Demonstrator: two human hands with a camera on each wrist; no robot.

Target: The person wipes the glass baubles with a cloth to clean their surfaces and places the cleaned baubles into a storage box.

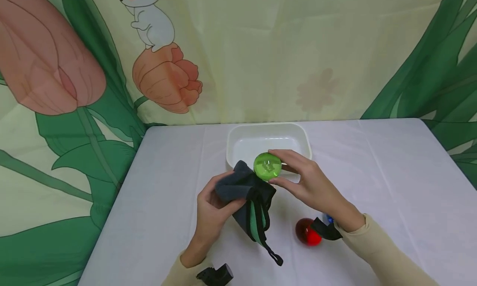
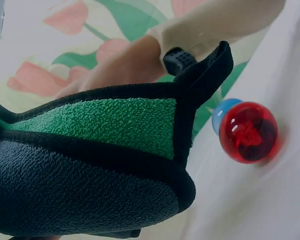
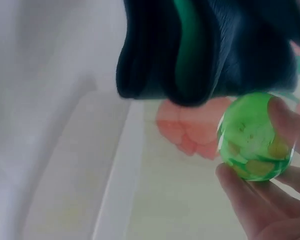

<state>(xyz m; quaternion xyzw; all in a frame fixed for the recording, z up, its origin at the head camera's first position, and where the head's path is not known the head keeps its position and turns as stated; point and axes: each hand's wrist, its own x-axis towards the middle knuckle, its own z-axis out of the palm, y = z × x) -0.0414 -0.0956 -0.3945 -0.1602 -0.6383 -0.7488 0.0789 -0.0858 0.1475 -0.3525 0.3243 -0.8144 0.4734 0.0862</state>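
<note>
My left hand (image 1: 210, 213) grips a folded cloth (image 1: 244, 213), dark grey on one side and green on the other, with black edging and a hanging loop. Between the fingertips and thumb of my right hand (image 1: 313, 182) is a clear green ball (image 1: 267, 166), pinched right by the cloth's upper edge. Whether ball and cloth touch I cannot tell. The right wrist view shows the green ball (image 3: 255, 137) just below the dark cloth (image 3: 255, 50). In the left wrist view the cloth's green side (image 2: 105, 122) faces the camera.
A white tray (image 1: 253, 143) stands behind the hands at the table's back edge. Beneath the right wrist lie a clear red ball (image 1: 306, 232) and a blue ball (image 1: 329, 219), mostly hidden. White cloth covers the table (image 1: 156, 186); a flower-printed curtain (image 1: 261, 62) hangs behind.
</note>
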